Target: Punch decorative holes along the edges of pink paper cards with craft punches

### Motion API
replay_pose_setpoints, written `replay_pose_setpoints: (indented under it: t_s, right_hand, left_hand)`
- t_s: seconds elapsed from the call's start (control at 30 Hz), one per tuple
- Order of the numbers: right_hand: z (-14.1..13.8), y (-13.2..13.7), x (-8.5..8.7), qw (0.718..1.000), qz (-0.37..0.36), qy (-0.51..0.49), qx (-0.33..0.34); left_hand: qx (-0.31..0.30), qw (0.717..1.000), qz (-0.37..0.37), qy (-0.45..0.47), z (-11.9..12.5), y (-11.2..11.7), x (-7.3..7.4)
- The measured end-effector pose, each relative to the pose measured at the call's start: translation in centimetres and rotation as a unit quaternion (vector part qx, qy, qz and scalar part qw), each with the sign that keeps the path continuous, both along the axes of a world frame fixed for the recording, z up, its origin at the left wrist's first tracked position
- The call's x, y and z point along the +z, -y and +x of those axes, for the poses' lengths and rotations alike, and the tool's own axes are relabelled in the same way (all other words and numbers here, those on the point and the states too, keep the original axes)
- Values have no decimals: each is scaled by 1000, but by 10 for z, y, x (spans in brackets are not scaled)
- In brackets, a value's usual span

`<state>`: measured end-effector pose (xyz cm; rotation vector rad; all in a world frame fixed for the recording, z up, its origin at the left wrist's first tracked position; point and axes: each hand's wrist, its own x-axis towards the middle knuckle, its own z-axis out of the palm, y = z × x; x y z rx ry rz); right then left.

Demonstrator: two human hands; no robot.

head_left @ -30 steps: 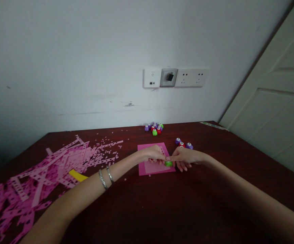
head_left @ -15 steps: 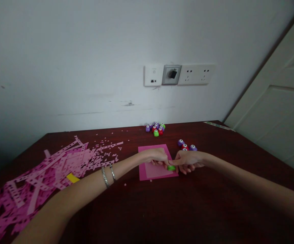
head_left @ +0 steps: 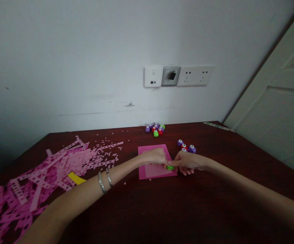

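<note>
Green punch [head_left: 170, 167] stays at the pink sheet [head_left: 142, 172], gripped by the right hand [head_left: 186, 161]; left hand [head_left: 157, 156] curled, hold unclear.

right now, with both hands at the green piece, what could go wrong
The left hand and right hand crowd the green piece, so skin might get pinched. The lighter pink sheet lies on the darker pink sheet and could slip. The nearer purple piece, just beyond the right hand, might get knocked.
</note>
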<state>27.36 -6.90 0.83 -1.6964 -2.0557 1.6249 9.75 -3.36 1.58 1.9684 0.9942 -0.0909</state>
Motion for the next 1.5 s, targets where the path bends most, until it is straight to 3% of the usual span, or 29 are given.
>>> replay_pose_setpoints:
  t_s: [0.13, 0.27, 0.4, 0.53, 0.63, 0.77, 0.9, 1.2, 1.5]
  right_hand:
    - [-4, 8, 8, 999, 46, 0, -7]
    - [-5, 18, 29, 995, 96, -17, -9]
    - [1, 25, 45, 986, 168, -4, -19]
    - [6, 28, 45, 964, 264, 3, 15]
    - [5, 31, 36, 944, 325, 15, 59]
    - [1, 32, 21, 935, 338, 19, 102]
    - [0, 28, 11, 927, 363, 23, 97]
    - [2, 22, -2, 926, 366, 2, 89]
    - [8, 23, 6, 941, 328, -6, 81]
  left_hand:
    - [-15, 992, 118, 29, -7, 4, -3]
    - [28, 978, 206, 32, -8, 12, -6]
    - [47, 962, 256, 85, -16, 22, 6]
    - [48, 928, 362, 68, -37, 32, 15]
    - [13, 916, 400, 14, -51, 42, 7]
    - [-34, 912, 408, -34, -59, 54, -13]
    - [-83, 927, 363, -44, -62, 56, -23]
    - [-98, 948, 299, -35, -69, 48, -22]
    - [-98, 953, 284, -40, -73, 44, -22]
